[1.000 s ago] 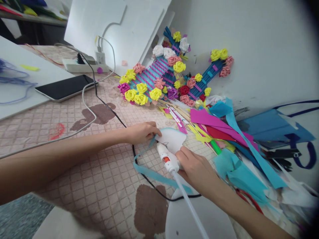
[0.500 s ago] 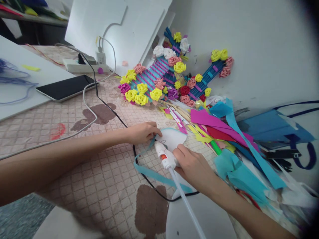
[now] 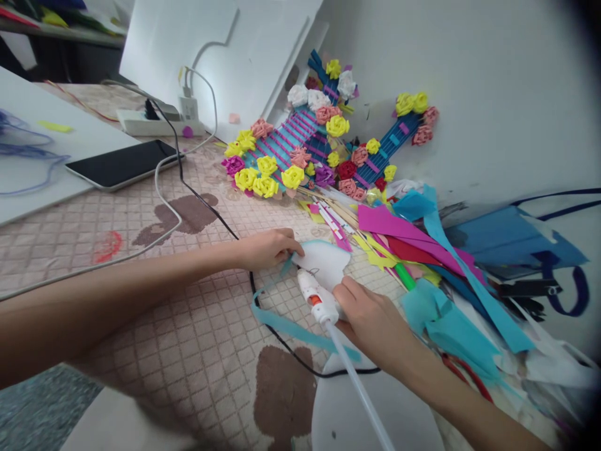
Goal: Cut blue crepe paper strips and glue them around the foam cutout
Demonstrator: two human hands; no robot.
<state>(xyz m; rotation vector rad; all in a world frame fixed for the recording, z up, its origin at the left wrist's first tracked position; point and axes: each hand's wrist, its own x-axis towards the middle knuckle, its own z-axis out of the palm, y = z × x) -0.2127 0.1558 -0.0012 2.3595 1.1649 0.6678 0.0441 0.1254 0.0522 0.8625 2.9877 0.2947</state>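
My right hand (image 3: 364,313) is wrapped round a white hot glue gun (image 3: 319,300), with a long clear glue stick (image 3: 359,385) running out of its back end. The gun's tip points at the edge of a white paper piece (image 3: 326,260) that has a light blue rim. Pinched in my left hand (image 3: 272,248) is the left edge of that paper together with the end of a light blue paper strip (image 3: 300,331). The strip curls down and trails to the right across the table. The fingertips of my left hand are partly hidden.
A black cord (image 3: 293,357) and a white cable (image 3: 162,194) cross the patterned tablecloth (image 3: 206,363). A tablet (image 3: 124,165) and a power strip (image 3: 145,122) lie back left. Decorated flower pieces (image 3: 293,147) stand at the wall. Coloured paper scraps (image 3: 413,232) and red-handled scissors (image 3: 469,376) lie right.
My right hand has drawn the glue gun slightly right and down, so its tip sits a little farther from my left fingers. My left hand has stayed in place.
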